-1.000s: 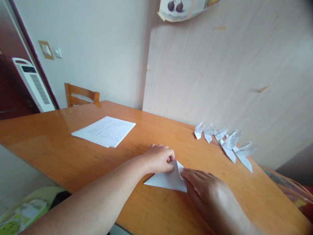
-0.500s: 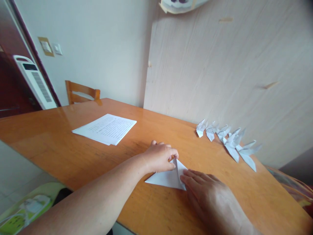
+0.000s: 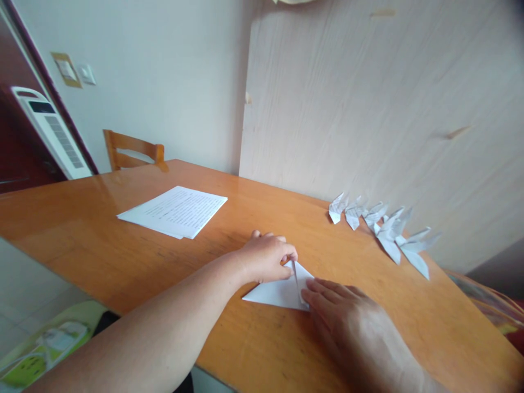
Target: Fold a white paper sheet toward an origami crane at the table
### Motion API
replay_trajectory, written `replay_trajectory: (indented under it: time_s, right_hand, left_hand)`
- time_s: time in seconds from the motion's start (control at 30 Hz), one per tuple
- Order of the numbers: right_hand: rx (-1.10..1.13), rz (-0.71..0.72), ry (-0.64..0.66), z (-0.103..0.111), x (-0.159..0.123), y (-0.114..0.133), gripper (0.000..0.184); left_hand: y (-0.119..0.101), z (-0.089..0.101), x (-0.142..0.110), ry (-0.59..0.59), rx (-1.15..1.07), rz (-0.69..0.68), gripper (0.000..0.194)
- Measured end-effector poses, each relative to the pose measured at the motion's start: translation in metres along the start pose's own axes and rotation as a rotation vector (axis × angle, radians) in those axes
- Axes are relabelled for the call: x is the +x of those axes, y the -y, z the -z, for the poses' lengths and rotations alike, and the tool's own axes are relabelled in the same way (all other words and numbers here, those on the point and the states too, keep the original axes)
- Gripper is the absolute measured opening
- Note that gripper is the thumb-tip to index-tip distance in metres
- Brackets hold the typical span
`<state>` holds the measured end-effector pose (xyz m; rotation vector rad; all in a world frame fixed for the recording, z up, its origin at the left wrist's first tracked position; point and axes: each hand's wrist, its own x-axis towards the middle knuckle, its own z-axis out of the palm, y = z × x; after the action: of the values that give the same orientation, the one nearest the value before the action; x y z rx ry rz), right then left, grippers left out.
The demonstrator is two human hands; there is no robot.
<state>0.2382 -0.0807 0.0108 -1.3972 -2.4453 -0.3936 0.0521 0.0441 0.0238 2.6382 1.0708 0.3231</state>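
Note:
A white sheet folded into a triangle (image 3: 274, 292) lies on the orange wooden table (image 3: 102, 240) in front of me. My left hand (image 3: 266, 259) is closed in a pinch on the triangle's upper corner. My right hand (image 3: 347, 322) lies flat with fingers stretched out, pressing down on the triangle's right part. Behind them, along the wall panel, several folded white paper cranes (image 3: 388, 232) stand in a row.
A stack of printed sheets (image 3: 174, 210) lies at the table's left middle. A wooden chair (image 3: 131, 150) stands at the far end, a white appliance (image 3: 49, 131) beyond it. A pale wood panel (image 3: 368, 109) backs the table. A green item (image 3: 45, 344) lies on the floor.
The view has tilted slightly downward. My hands have stayed on the folded triangle, with the left fingers shifting a little along its upper corner.

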Motion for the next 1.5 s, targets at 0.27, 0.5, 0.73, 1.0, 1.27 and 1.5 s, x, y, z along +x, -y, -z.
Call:
replay_trajectory:
  time_s: [0.27, 0.5, 0.73, 1.0, 1.27, 1.5]
  right_hand:
    - [-0.004, 0.006, 0.024, 0.002, 0.0009, 0.0019, 0.032]
    - [-0.021, -0.007, 0.045, 0.0013, 0.0007, 0.0036, 0.031]
    - [-0.016, -0.029, 0.084, 0.0004, -0.0001, 0.005, 0.029]
    - [-0.101, 0.003, 0.086, -0.0045, -0.0041, 0.0079, 0.033]
    - [-0.146, 0.053, 0.081, -0.0055, -0.0077, 0.0095, 0.043]
    - [-0.121, 0.058, 0.043, -0.0077, -0.007, 0.0077, 0.045]
  left_hand:
    - [0.0015, -0.0006, 0.0008, 0.0, -0.023, -0.011, 0.021]
    - [0.0006, 0.0006, 0.0004, 0.005, -0.023, -0.002, 0.021]
    - [0.0004, 0.0006, 0.0006, 0.011, -0.017, 0.001, 0.021]
    - [0.0001, 0.0009, 0.0003, 0.015, -0.007, -0.01, 0.021]
    - [-0.0011, 0.0028, 0.0001, 0.029, 0.0, 0.013, 0.023]
    - [-0.0028, 0.0049, -0.0017, 0.017, -0.022, 0.019, 0.024]
